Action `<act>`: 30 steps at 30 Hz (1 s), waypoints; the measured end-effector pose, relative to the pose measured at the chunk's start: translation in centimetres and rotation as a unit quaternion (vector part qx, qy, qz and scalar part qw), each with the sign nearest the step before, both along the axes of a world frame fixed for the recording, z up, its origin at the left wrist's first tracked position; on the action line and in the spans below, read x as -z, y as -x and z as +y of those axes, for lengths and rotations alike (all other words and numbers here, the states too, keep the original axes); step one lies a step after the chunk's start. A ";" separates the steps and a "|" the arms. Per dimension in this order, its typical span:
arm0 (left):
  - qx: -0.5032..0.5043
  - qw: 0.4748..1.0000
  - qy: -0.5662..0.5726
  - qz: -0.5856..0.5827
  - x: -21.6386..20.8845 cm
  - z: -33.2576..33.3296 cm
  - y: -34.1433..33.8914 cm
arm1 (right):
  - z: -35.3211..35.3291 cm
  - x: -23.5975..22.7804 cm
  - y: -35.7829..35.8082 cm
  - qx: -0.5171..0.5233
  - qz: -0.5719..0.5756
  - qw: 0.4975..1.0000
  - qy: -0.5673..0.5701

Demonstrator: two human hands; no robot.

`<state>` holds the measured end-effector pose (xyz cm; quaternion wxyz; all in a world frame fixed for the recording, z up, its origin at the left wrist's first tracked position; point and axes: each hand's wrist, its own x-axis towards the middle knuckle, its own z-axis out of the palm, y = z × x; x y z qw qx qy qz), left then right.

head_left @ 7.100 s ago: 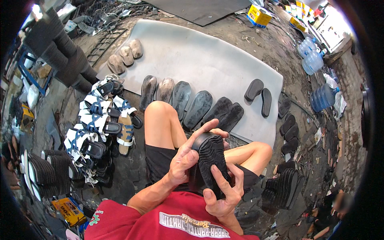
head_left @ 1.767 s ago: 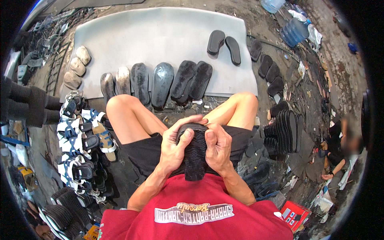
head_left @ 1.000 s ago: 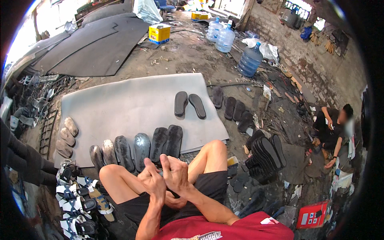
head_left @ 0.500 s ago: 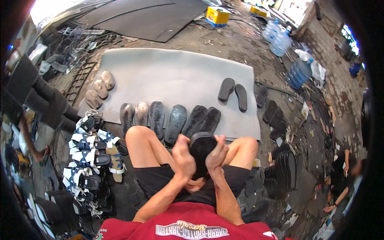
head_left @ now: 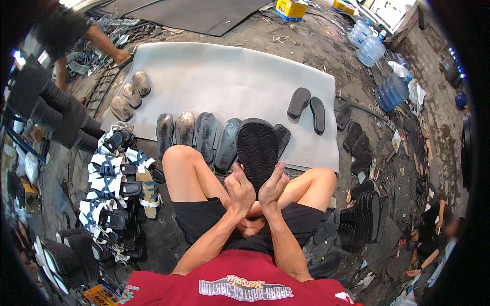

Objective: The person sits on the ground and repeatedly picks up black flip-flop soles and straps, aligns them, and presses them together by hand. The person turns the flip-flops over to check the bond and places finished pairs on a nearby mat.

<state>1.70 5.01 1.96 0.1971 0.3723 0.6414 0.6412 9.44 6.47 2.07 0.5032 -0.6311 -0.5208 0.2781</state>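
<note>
Between left hand [head_left: 239,191] and right hand [head_left: 272,189], gripping a sole [head_left: 258,148] by its near end, pointed lengthwise away toward the sheet [head_left: 229,76], equally close to both.

White light glares at upper right, the mat [head_left: 229,76] shines softly, the lower sides are dim, and fisheye edges bend into black.

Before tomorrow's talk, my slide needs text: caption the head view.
Left hand and right hand hold a black sole, wavy tread showing.
</note>
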 end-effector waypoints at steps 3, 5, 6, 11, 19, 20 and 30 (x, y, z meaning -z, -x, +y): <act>-0.031 0.996 0.086 -0.025 1.0 1.5 0.6 | -0.3 0.3 0.8 -0.009 0.011 1.000 0.015; -0.067 0.970 0.147 -0.179 0.9 2.9 0.6 | -1.1 -0.4 1.1 -0.059 -0.022 0.997 0.035; -0.096 0.973 0.110 -0.180 2.5 2.7 -0.2 | -0.8 -1.3 1.2 -0.041 -0.043 0.997 0.046; -0.043 0.964 0.131 -0.228 2.9 0.3 -3.0 | 1.4 4.6 0.2 0.060 0.041 0.994 0.084; 0.054 0.918 0.260 -0.294 6.3 2.0 -1.4 | -0.1 6.4 -2.9 -0.240 0.287 0.919 0.125; 0.085 0.937 0.195 -0.276 9.1 2.0 -2.5 | -0.1 6.7 -3.3 -0.263 0.303 0.907 0.128; 0.186 0.909 0.273 -0.256 10.6 2.7 -2.7 | 22.6 8.6 -7.6 -0.004 -0.190 0.981 -0.037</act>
